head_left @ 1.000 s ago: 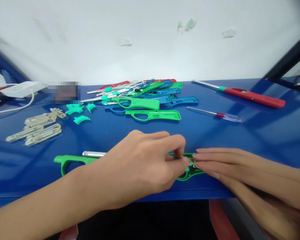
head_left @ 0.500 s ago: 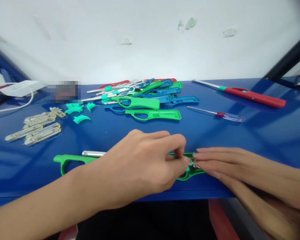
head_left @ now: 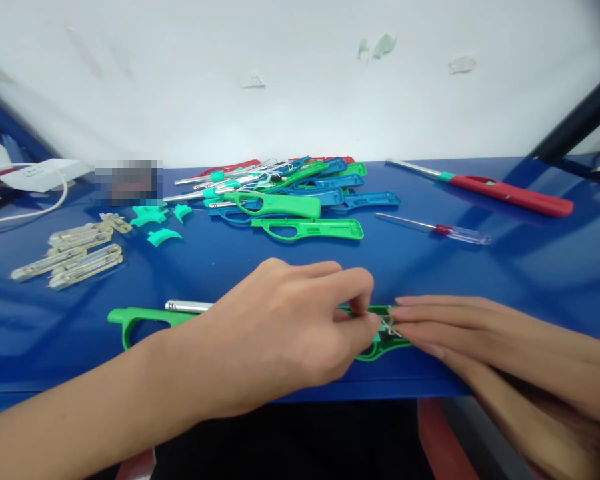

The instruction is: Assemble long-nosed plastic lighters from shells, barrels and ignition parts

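A fine wire [head_left: 390, 326] is pinched by the left hand [head_left: 290, 333] and right hand [head_left: 455, 330] into the green lighter shell [head_left: 130, 318] on the counter [head_left: 530, 273]; careful seating seems needed next.

Wall: a white wall [head_left: 290, 87] fills the upper half of the frame, matte, with small scuffs and chipped patches near the upper middle and upper right.
Table: a glossy blue table [head_left: 530, 267] spans the middle of the frame; its near edge runs along the lower part.
Frame bar: a dark bar [head_left: 580, 117] slants across the upper right corner.
Light: bright and even, with soft sheen on the tabletop.
Below the table: dark shadow at the bottom middle.
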Motion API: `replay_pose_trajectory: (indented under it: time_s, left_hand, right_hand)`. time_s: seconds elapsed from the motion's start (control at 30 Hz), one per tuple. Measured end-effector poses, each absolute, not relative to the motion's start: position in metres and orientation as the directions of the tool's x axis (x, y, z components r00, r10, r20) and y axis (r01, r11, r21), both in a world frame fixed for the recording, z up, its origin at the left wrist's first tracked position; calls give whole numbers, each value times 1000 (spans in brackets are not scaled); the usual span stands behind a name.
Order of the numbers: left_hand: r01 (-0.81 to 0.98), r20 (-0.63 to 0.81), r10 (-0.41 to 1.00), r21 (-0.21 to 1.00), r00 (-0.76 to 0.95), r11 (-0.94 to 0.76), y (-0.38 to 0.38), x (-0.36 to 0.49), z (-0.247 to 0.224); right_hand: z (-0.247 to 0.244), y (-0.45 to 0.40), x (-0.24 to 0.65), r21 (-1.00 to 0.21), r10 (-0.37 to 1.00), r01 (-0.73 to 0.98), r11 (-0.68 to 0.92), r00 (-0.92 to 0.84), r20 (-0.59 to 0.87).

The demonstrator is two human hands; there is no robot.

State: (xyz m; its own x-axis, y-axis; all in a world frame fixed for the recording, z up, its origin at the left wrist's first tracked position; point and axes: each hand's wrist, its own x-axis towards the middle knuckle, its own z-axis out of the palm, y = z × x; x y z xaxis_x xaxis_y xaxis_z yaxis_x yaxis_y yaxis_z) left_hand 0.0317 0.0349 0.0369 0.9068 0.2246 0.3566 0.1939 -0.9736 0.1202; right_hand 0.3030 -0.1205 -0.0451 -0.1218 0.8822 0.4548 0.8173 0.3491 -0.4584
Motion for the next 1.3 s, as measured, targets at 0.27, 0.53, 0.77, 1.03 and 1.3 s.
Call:
replay_pose_trajectory:
  time_s: [0.27,0.53,0.77,1.03,1.3]
  left_hand:
    - [196,341,229,127,912,-972,34,33,37]
    - [145,309,146,29,940,-989,37,27,39]
    - [129,312,136,43,940,-991,38,29,40]
    - [124,291,132,46,947,-991,37,26,42]
    - [143,292,151,47,944,-989,37,30,39]
  right_hand:
    - [-43,-120,302,-471,859,796,380,-116,498]
    - [-40,-119,304,-497,883,779,384,-153,443]
    - [-45,-117,304,-437,856,798,415,-180,484]
    - [-47,-115,302,-373,804,800,469,-213,555]
    - [-39,-113,299,-377,803,797,472,-213,556]
